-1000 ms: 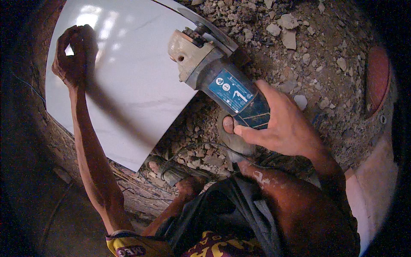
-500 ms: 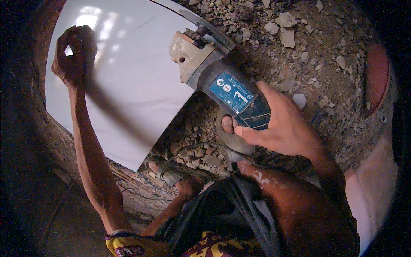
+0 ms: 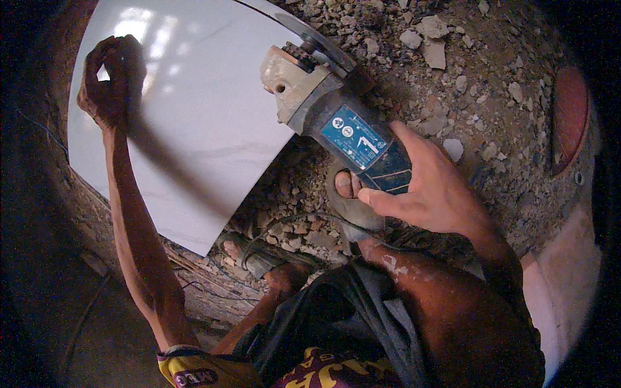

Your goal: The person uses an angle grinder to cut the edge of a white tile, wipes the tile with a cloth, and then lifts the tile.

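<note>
While the right hand (image 3: 436,184) in the head view is wrapped around the rear of a dark-blue angle grinder with a dusty beige metal head (image 3: 352,136), the left hand (image 3: 111,84), well apart, curls its fingers over a glossy white, faintly veined tile (image 3: 200,123); whether it grips anything cannot be told. The grinder's head overlaps the tile's right edge, beside grey-brown rubble (image 3: 446,84).
</note>
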The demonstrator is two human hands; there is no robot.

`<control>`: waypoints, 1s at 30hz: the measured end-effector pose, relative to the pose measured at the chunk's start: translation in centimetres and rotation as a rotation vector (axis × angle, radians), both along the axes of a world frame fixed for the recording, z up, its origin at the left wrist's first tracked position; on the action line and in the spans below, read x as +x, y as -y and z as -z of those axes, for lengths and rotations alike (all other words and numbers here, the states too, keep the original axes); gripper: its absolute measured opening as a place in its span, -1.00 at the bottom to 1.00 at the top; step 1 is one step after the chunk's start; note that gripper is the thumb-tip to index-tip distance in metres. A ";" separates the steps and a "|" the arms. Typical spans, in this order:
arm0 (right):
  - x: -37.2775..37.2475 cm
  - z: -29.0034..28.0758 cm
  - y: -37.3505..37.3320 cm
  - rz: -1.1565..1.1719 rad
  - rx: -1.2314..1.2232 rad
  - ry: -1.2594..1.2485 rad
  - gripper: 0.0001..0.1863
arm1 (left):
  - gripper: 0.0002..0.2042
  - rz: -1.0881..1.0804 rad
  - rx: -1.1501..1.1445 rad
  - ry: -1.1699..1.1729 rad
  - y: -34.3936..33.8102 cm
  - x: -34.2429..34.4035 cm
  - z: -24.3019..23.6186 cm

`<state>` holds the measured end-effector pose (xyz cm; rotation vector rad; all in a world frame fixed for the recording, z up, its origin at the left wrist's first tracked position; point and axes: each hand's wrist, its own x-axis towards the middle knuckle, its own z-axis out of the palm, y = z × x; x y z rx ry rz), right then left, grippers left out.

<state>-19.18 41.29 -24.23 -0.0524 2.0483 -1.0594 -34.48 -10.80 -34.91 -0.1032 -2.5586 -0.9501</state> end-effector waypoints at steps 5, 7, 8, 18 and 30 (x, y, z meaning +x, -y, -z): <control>-1.3 -1.9 0.3 0.032 -0.014 0.136 -0.19 | -0.83 -0.005 -0.008 0.000 -0.1 0.1 -0.1; -1.4 -2.2 0.2 0.060 -0.036 0.237 -0.18 | -0.83 -0.005 -0.031 -0.005 -0.3 0.1 -0.2; -1.3 -2.0 0.0 0.049 -0.032 0.239 -0.18 | -0.83 -0.004 -0.037 -0.006 -0.4 0.1 -0.2; -0.6 -1.0 -0.2 0.013 -0.042 0.064 -0.36 | -0.83 -0.008 -0.043 -0.002 -0.4 0.1 -0.2; -1.4 -1.4 -0.2 0.061 -0.101 0.242 -0.22 | -0.83 -0.023 -0.163 -0.049 0.1 0.1 -0.1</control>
